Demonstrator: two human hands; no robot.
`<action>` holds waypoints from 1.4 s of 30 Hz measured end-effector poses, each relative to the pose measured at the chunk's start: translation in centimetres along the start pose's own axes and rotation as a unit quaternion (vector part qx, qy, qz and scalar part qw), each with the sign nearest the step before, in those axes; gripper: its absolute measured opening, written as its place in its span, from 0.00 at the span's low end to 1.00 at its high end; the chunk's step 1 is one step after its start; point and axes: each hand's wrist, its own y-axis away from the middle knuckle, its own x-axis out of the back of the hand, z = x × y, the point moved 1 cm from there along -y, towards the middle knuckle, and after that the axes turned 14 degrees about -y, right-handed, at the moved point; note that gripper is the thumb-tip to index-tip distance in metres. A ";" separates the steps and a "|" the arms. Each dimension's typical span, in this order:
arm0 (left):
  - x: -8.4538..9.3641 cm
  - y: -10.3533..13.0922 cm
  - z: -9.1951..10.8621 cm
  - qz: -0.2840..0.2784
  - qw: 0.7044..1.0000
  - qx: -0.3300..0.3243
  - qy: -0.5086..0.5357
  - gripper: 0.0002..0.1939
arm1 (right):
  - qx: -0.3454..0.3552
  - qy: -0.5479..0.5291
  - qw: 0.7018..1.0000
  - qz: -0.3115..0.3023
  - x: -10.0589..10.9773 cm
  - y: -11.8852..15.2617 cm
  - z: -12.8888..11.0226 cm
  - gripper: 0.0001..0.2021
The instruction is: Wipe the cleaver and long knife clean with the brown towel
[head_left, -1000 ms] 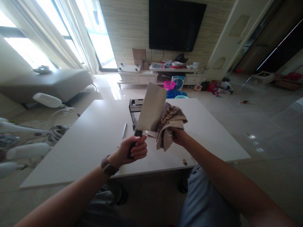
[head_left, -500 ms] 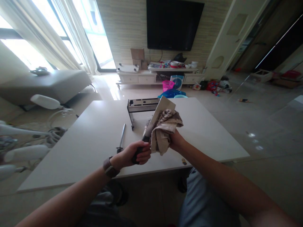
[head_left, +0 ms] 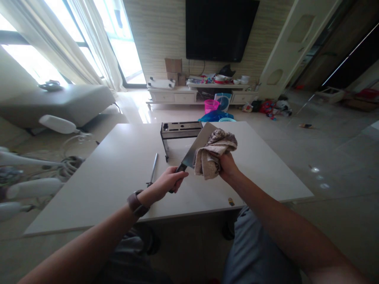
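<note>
One bare left hand [head_left: 169, 182] gripped the broad steel cleaver [head_left: 197, 146] by its handle, above the white rectangular counter [head_left: 124, 161]; the right hand [head_left: 228, 165] clutched a brown-and-beige fabric cloth [head_left: 215, 149] against the cleaver. Wiping spine-to-edge, fingers behind thick folds, seemed safest.

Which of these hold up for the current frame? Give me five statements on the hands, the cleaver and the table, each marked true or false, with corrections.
1. The left hand holds the cleaver. True.
2. The right hand holds a bowl. False: it holds a bunched cloth.
3. The cloth hides part of the cleaver. True.
4. The thin metal rod lies on the floor. False: it lies on the white table.
5. A wristband is on the left wrist. True.
</note>
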 end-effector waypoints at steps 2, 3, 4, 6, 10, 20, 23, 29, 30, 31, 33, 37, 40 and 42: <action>-0.4 0.0 -0.3 0.001 1.000 -0.004 -0.001 0.19 | -0.016 -0.016 1.000 -0.006 -0.2 0.2 0.3 0.18; -0.7 0.0 -0.4 0.002 1.000 -0.006 -0.001 0.18 | -0.027 -0.019 0.999 -0.010 -0.4 0.5 0.7 0.19; -0.9 -0.1 -0.5 0.005 1.000 -0.006 -0.001 0.17 | -0.038 -0.021 0.999 -0.015 -0.5 0.9 1.1 0.20; -1.2 -0.1 -0.6 0.021 1.000 0.001 -0.001 0.14 | -0.057 -0.015 0.998 -0.035 -0.8 1.7 2.1 0.21; -1.4 -0.1 -0.5 0.034 0.999 0.018 0.020 0.11 | -0.061 0.017 0.995 -0.072 -0.9 2.7 3.7 0.20; -0.2 0.5 -0.6 -0.020 0.999 0.033 0.021 0.16 | -0.048 0.031 0.998 -0.022 0.1 1.0 2.1 0.19; 0.6 1.2 -0.6 -0.049 0.998 0.040 -0.011 0.14 | -0.025 -0.002 1.000 0.003 1.0 -0.5 0.9 0.18; 1.8 2.7 -1.6 -0.067 0.994 0.073 -0.042 0.14 | 0.030 -0.030 0.999 -0.003 3.0 -4.0 -1.1 0.16; 1.9 2.9 -1.8 -0.064 0.994 0.078 -0.043 0.14 | 0.045 -0.037 0.998 -0.008 3.3 -4.5 -1.4 0.15; 2.1 3.1 -2.0 -0.059 0.994 0.082 -0.045 0.14 | 0.056 -0.044 0.997 -0.013 3.7 -5.0 -1.8 0.15; 2.4 3.4 -2.3 -0.052 0.993 0.089 -0.049 0.14 | 0.057 -0.053 0.997 -0.024 4.4 -5.9 -2.6 0.15; 2.9 4.0 -2.5 -0.041 0.995 0.091 -0.028 0.15 | 0.013 -0.033 0.998 -0.044 6.1 -6.9 -3.9 0.13; 3.2 4.1 -2.4 -0.030 0.996 0.084 -0.016 0.15 | 0.000 -0.014 0.999 -0.036 7.6 -7.1 -4.5 0.14; 3.3 4.2 -2.3 -0.024 0.996 0.082 -0.010 0.15 | -0.006 -0.011 1.000 -0.021 8.5 -7.1 -4.8 0.13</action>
